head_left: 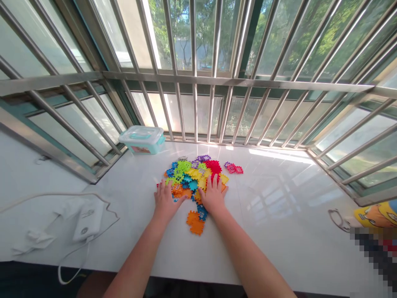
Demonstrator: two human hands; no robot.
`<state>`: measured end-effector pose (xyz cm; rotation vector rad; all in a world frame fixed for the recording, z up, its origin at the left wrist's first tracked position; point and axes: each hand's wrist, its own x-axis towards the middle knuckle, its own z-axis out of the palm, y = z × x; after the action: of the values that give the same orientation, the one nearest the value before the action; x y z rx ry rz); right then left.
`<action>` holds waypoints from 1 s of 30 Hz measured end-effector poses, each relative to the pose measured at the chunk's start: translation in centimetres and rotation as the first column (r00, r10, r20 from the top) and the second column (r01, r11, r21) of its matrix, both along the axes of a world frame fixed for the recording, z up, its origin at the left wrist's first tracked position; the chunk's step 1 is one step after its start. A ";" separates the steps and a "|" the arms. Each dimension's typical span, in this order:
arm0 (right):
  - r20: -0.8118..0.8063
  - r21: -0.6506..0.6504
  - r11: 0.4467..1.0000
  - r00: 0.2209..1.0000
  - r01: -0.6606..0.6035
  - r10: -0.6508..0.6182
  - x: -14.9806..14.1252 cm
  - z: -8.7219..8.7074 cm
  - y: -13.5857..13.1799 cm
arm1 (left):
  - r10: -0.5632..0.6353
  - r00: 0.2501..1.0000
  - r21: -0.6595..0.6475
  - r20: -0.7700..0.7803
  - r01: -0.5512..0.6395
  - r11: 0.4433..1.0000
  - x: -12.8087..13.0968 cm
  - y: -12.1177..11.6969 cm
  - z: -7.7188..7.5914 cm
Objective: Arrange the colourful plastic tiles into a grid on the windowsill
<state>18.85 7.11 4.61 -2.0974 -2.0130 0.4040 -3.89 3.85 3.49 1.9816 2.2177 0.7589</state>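
The white table (263,231) runs below the window bars (195,111). On it sits a lidded box (144,140), and nearer the middle a pile of pieces (189,176) (quite a jumble of colours). Both hands, left (166,200) and right (214,196), lie on the pile's near side, fingers spread, and I can't tell whether either grips a piece. Smallest, orange pieces (195,223) lie just nearer.

Teal storage box (144,140), lidded, sitting on the white tabletop (273,207) at its far left corner. White power bank (89,221) lying near the left edge, cable (107,200) looping around it; crumpled tissue (37,240) resting beside. Metal bars (194,103) running in front of the window panes (204,37), trees (319,37) showing outside. Yellow cartoon-printed item (376,215) lying at the right edge.
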 end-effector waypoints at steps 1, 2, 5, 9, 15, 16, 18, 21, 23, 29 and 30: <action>-0.019 0.008 1.000 1.000 -0.011 0.011 -0.5 0.2 0.3 | -0.018 1.000 0.037 0.007 0.018 0.999 0.4 -1.4 0.2; -0.031 0.028 1.000 0.999 -0.006 0.007 -0.5 0.4 0.7 | -0.057 0.998 0.063 0.007 0.056 0.996 1.0 -3.1 0.4; -0.017 0.149 0.984 0.995 0.096 -0.094 2.3 1.0 3.0 | -0.249 0.968 0.074 -0.036 0.251 0.965 4.1 -8.9 0.6; -0.012 0.193 0.953 0.971 0.235 -0.237 9.5 1.2 7.7 | -0.374 0.921 0.015 -0.107 0.378 0.926 7.6 -13.4 0.0; 0.000 0.086 0.993 0.996 0.087 -0.087 13.1 0.4 11.5 | -0.108 0.985 0.078 -0.132 0.119 0.990 4.9 -8.5 -0.9; 0.002 0.081 0.996 0.999 0.044 -0.045 12.3 0.3 11.5 | -0.061 0.990 0.079 -0.126 0.071 0.994 3.7 -7.0 -1.0; 0.006 0.092 0.995 0.999 -0.048 0.048 10.0 0.3 11.3 | 0.008 0.994 0.055 -0.106 -0.002 0.998 1.0 -3.8 -1.2; 0.026 0.137 0.979 0.988 -0.153 0.151 6.2 0.3 10.3 | 0.058 0.997 -0.015 -0.051 -0.058 0.998 -3.1 0.8 -1.3; 0.026 0.155 0.971 0.983 -0.182 0.180 3.9 0.2 9.5 | 0.059 0.998 -0.038 -0.015 -0.060 0.997 -5.3 3.3 -1.3; -0.057 0.227 0.959 0.980 -0.172 0.189 -2.4 0.1 7.8 | 0.004 0.999 -0.039 0.034 -0.003 0.999 -6.8 7.3 -1.1; -0.066 0.238 0.952 0.975 -0.193 0.214 -3.5 0.1 7.7 | -0.017 0.998 -0.022 0.053 0.018 1.000 -6.7 7.5 -1.0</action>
<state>15.31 14.79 4.70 -1.7127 -2.1168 0.2765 -10.59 11.33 2.47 1.9453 2.1667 0.7714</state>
